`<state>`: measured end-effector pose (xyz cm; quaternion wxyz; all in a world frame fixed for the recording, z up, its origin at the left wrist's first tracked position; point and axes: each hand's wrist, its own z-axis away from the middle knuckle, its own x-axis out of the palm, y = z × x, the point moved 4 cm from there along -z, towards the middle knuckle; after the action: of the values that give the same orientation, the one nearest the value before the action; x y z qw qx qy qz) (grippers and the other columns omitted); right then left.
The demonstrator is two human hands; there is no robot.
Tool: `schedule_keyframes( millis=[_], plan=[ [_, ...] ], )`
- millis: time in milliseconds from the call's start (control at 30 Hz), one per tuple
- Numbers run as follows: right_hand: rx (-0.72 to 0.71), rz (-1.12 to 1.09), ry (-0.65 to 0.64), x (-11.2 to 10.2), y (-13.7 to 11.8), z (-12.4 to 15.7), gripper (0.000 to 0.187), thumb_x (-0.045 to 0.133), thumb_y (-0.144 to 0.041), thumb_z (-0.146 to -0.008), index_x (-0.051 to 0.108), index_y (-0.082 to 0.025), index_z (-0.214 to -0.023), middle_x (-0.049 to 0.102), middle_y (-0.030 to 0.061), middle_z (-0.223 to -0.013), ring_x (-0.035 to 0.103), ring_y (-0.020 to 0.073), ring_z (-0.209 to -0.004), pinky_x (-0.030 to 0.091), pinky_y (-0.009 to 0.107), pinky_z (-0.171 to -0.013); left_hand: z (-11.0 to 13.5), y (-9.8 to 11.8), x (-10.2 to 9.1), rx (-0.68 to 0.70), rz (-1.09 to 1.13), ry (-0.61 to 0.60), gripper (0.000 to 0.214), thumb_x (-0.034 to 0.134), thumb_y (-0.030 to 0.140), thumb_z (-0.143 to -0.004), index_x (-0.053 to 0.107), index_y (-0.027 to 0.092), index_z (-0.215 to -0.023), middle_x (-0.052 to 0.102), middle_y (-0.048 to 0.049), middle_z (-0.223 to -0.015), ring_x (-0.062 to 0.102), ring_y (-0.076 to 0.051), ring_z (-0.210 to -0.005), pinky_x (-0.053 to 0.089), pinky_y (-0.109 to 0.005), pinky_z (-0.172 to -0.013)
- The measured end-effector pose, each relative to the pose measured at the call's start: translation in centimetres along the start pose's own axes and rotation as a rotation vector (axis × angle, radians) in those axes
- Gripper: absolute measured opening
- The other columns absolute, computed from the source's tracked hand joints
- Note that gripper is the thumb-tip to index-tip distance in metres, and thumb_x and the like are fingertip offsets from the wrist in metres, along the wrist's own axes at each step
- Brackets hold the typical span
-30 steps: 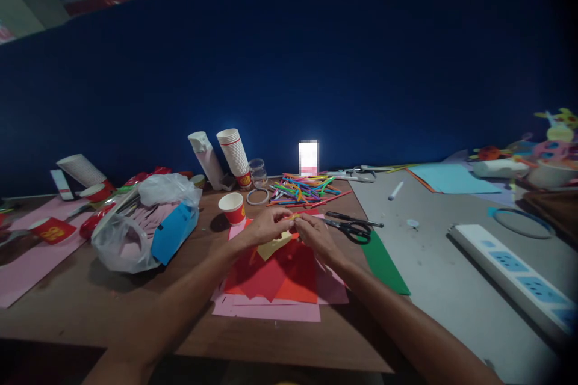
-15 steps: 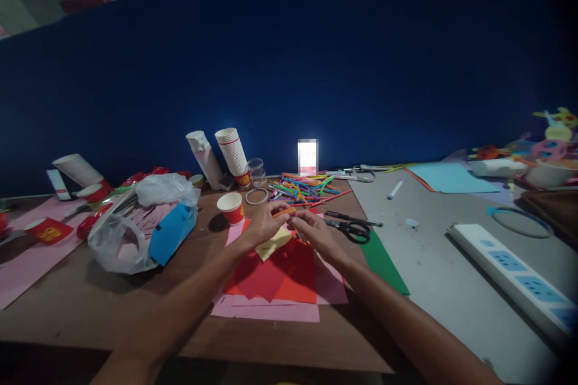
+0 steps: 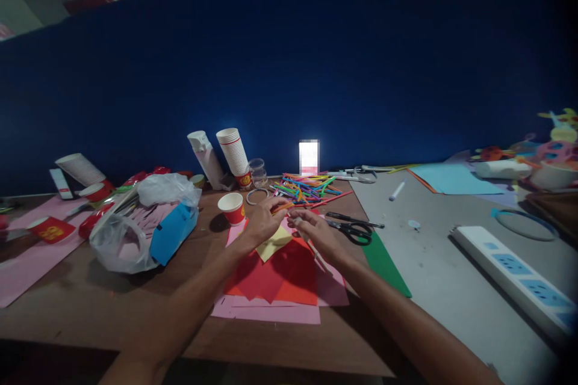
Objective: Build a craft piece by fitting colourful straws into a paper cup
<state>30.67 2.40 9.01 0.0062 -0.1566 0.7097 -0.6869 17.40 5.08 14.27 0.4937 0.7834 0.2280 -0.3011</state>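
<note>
My left hand [image 3: 263,221] has its fingers closed around a short orange straw [image 3: 282,207]. Close beside it, my right hand [image 3: 315,230] is closed, with a thin pale stick [image 3: 320,257] slanting down from under its fingers. The fingertips of both hands nearly meet, and what lies between them is partly hidden. Below the hands, a yellow paper piece [image 3: 273,245] rests on red paper [image 3: 257,277]. Pink sheets [image 3: 271,313] lie under the red. A pile of coloured straws [image 3: 307,187] is just behind the hands.
A red paper cup [image 3: 232,209] stands left of the hands. Black scissors [image 3: 356,233] and green card [image 3: 386,264] lie to the right. Farther out are a plastic bag [image 3: 121,252] with pink paper, a power strip [image 3: 510,271] and a stack of cups [image 3: 232,153].
The pale stick under my right hand now shows at greater length, pointing down to the right. My right fingers have spread slightly, and less of the orange straw is visible.
</note>
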Motion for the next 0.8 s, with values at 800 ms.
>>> schedule_keyframes(
  millis=[800],
  plan=[
    [-0.028, -0.028, 0.035, -0.2, 0.9, -0.3, 0.014, 0.055, -0.027, -0.07, 0.06, -0.018, -0.078, 0.058, 0.0012, -0.077, 0.049, 0.0127, -0.066, 0.039, 0.025, -0.061, 1.7, 0.7, 1.5, 0.276, -0.396, 0.044, 0.018, 0.047, 0.017, -0.083, 0.063, 0.019, -0.091, 0.055, -0.0051, -0.084, 0.051, -0.016, -0.08, 0.041, -0.026, -0.071]
  ],
)
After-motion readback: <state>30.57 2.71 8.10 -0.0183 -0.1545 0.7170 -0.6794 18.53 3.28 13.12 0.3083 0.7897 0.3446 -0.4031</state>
